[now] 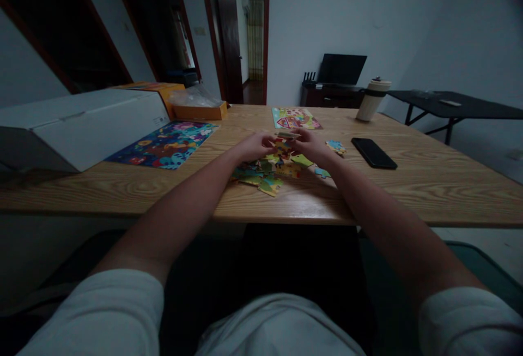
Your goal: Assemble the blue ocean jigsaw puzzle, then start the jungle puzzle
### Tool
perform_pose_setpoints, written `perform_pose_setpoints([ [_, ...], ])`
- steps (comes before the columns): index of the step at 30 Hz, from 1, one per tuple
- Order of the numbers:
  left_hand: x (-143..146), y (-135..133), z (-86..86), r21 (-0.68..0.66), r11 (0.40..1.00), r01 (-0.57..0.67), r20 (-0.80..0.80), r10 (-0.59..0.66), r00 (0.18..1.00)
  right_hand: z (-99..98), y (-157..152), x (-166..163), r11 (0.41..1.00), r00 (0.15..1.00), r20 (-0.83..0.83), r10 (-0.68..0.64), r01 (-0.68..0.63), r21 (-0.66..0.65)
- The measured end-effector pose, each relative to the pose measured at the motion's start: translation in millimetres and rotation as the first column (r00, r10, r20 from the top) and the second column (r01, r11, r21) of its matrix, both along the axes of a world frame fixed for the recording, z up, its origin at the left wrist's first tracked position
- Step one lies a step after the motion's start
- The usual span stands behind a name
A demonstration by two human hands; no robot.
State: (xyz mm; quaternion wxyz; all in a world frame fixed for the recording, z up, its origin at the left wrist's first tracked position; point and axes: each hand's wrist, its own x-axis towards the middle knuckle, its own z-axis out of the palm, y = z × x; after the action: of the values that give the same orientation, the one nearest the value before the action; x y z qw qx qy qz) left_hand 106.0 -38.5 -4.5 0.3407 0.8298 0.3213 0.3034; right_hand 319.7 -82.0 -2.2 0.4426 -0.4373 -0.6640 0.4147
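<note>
My left hand [254,147] and my right hand [311,146] meet over a heap of colourful puzzle pieces [267,173] on the wooden table [429,181]. Both hands have their fingers curled, and together they pinch a small stack of puzzle pieces [286,137] held between them just above the heap. A few loose pieces [335,146] lie to the right of my right hand. A finished pink and green puzzle [295,118] lies flat beyond my hands, and a blue puzzle board [165,144] lies to the left.
A black phone [373,153] lies right of the pieces and a pale tumbler [372,100] stands behind it. A white box [77,127] and an orange box [200,110] occupy the table's left. A dark side table [453,104] and an open doorway [245,34] are behind.
</note>
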Motion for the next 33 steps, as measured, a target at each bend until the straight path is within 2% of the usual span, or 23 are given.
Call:
perform_pose_setpoints([
  [3,3.6,-7.8,3.9,0.056,0.998,0.018,-0.024,-0.017,1.000,2.8,0.6,2.0,0.999,1.000,0.029,-0.012,0.011,0.033],
  [8,4.6,-9.5,7.7,0.013,1.000,-0.012,0.065,0.011,0.998,5.1,1.9,5.6,0.994,0.994,0.032,-0.107,0.106,0.035],
  [12,6.7,-7.2,7.5,-0.115,0.991,-0.062,0.262,0.090,0.961,4.6,-1.0,4.7,0.999,0.998,0.057,-0.014,0.011,0.042],
  [16,8.9,-9.2,3.3,-0.194,0.976,-0.094,0.286,0.148,0.947,1.8,-3.6,0.8,0.991,0.992,0.111,0.058,-0.070,0.114],
  [19,10.4,-13.6,1.1,-0.168,0.976,-0.141,0.182,0.172,0.968,0.2,1.0,3.6,0.973,0.981,0.191,0.044,-0.086,0.214],
  [23,7.7,-18.5,5.4,0.077,0.973,-0.217,-0.145,0.226,0.963,1.0,14.7,23.9,0.956,0.922,0.317,-0.220,0.140,0.257],
  [26,-0.2,-19.1,12.5,0.259,0.954,-0.148,-0.401,0.246,0.882,4.2,19.2,46.5,0.925,0.778,0.502,-0.379,0.302,0.230],
  [29,-11.3,-15.9,18.0,0.305,0.945,-0.114,-0.560,0.275,0.781,10.3,14.0,65.6,0.871,0.553,0.691,-0.466,0.424,0.249],
  [30,-15.2,-14.2,18.9,0.294,0.948,-0.120,-0.593,0.279,0.755,12.6,11.1,69.8,0.855,0.509,0.710,-0.486,0.443,0.268],
  [31,-18.9,-12.1,19.3,0.272,0.952,-0.141,-0.616,0.284,0.735,14.5,8.0,72.5,0.854,0.503,0.711,-0.491,0.440,0.279],
  [33,-25.6,-7.8,19.1,0.202,0.957,-0.208,-0.646,0.289,0.706,16.6,2.5,73.3,0.906,0.581,0.702,-0.412,0.342,0.249],
])
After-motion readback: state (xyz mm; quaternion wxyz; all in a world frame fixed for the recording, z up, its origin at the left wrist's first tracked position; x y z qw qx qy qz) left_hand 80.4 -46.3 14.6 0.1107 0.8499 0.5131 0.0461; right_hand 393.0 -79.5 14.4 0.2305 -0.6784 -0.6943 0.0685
